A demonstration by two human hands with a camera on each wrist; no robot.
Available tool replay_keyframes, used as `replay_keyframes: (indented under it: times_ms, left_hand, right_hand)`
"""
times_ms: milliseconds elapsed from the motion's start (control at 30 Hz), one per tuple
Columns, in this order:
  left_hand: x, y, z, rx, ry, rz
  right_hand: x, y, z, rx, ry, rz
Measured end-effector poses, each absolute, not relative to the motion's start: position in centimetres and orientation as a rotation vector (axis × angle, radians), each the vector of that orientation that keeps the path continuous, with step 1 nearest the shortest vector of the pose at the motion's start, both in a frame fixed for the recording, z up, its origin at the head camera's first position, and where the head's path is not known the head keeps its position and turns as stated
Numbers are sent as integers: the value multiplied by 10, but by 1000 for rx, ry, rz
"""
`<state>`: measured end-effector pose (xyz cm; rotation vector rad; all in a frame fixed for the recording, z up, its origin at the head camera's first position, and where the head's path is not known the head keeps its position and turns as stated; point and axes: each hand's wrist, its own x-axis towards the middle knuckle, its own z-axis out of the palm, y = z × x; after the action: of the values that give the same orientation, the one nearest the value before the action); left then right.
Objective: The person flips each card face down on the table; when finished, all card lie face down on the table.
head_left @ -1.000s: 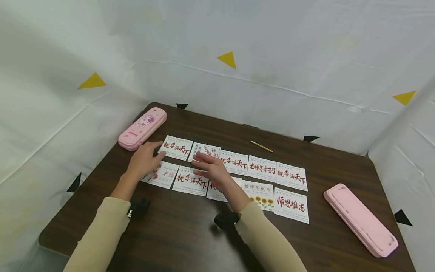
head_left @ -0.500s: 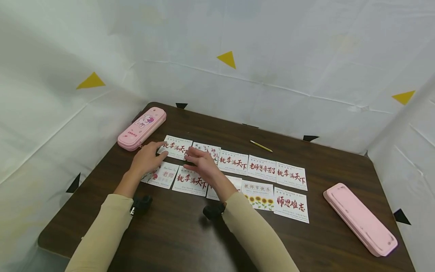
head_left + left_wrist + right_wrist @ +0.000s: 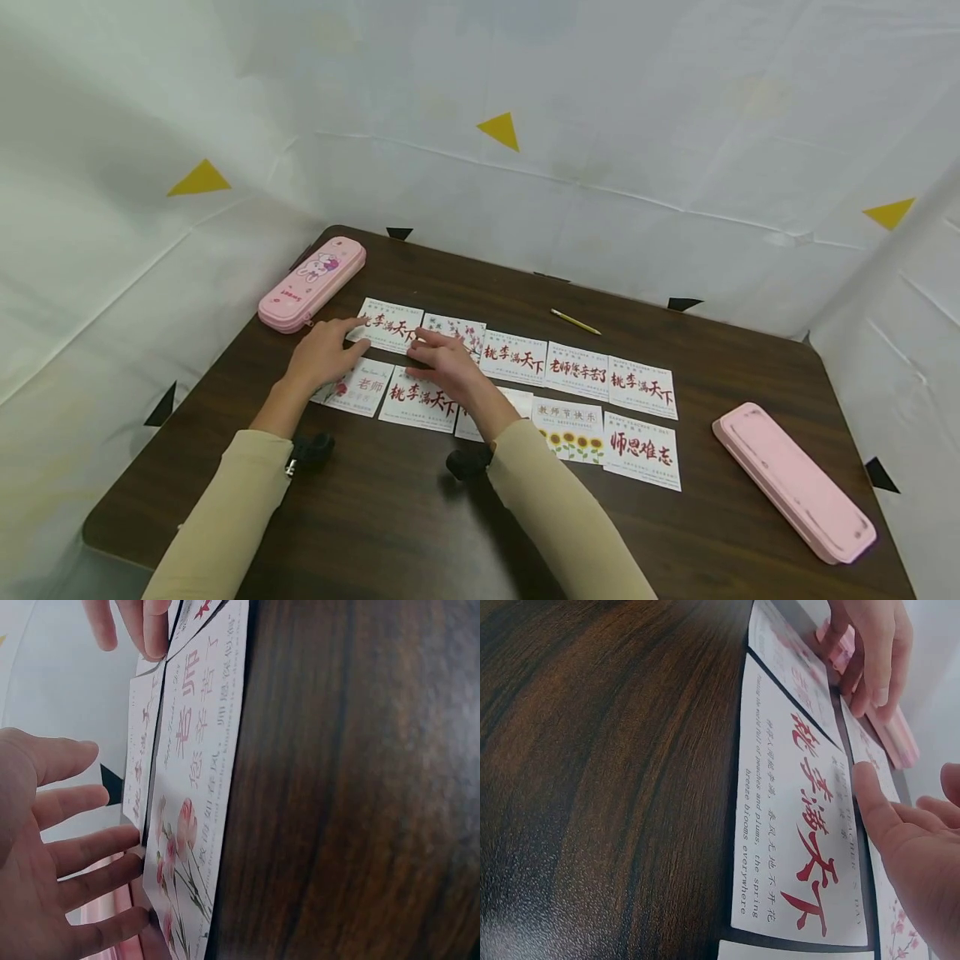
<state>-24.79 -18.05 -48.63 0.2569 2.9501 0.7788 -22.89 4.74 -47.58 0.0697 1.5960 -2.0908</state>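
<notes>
My left hand (image 3: 318, 358) is at the left edge of a white card with red Chinese characters (image 3: 392, 323), at the far left of the back row. Its fingers are spread in the left wrist view, with the fingertips close to the cards. My right hand (image 3: 453, 371) hovers around the right side of that card, partly covering the blossom card (image 3: 467, 332). Its fingers are loosely extended and grip nothing. Nearer me lie a carnation card (image 3: 187, 817) and another red-lettered card (image 3: 799, 817). Whether the fingertips touch the back-row card cannot be told.
More cards continue rightward in two rows, including a sunflower card (image 3: 570, 433). A yellow pencil (image 3: 576, 322) lies behind them. Pink pencil cases stand at the left (image 3: 313, 283) and right (image 3: 795, 483). White sheeting (image 3: 600, 167) rises behind the dark table (image 3: 375, 517).
My right hand has moved left, closer to my left hand. My left hand has shifted slightly right. Over the last half second both hands have stayed nearly still.
</notes>
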Motion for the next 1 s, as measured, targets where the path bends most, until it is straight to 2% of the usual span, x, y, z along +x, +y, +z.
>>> replay_keyframes:
  times_ms: [667, 1000]
  left_hand:
    - [-246, -178, -483, 186, 2972, 886]
    - [-249, -182, -482, 105, 2917, 1149]
  right_hand:
    - [-229, 47, -477, 85, 1581, -2109]
    - [-227, 43, -476, 102, 1552, -2135]
